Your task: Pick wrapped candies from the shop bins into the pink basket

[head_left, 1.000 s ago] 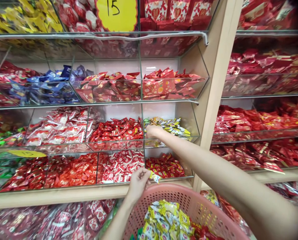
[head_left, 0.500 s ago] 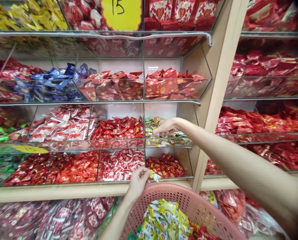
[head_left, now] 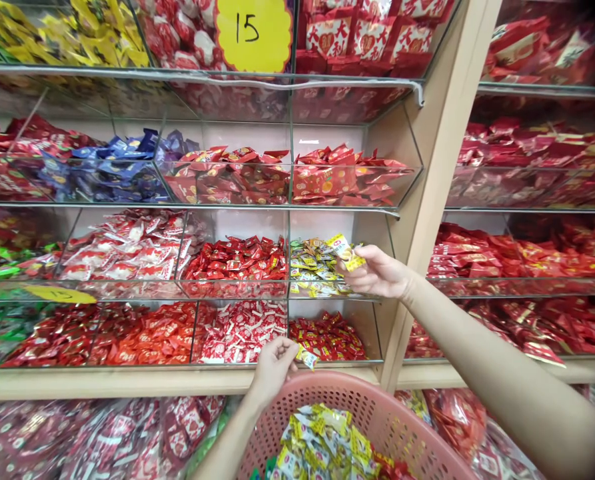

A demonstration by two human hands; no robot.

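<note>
My right hand (head_left: 380, 270) pinches a yellow-and-white wrapped candy (head_left: 346, 253) in front of the bin of yellow candies (head_left: 310, 261). Low in the middle, my left hand (head_left: 276, 363) is closed on another yellow-and-white wrapped candy (head_left: 307, 357), just above the rim of a pink plastic basket (head_left: 327, 383). Inside the basket lies a heap of yellow-and-white candies (head_left: 322, 443), with some red and green wrappers at its edges.
Glass-fronted shelves hold bins of red candies (head_left: 237, 263), pink-and-white candies (head_left: 244, 330) and blue packets (head_left: 120, 167). A yellow price sign (head_left: 254, 33) reads 15. A wooden upright (head_left: 422, 220) divides the shelves. Plastic bags of sweets (head_left: 122, 437) lie below the wooden ledge (head_left: 117, 385).
My right hand has drawn back from the yellow candy bin to the right and turned, now showing a candy in its fingers. My left hand stays near the basket rim with its candy.
</note>
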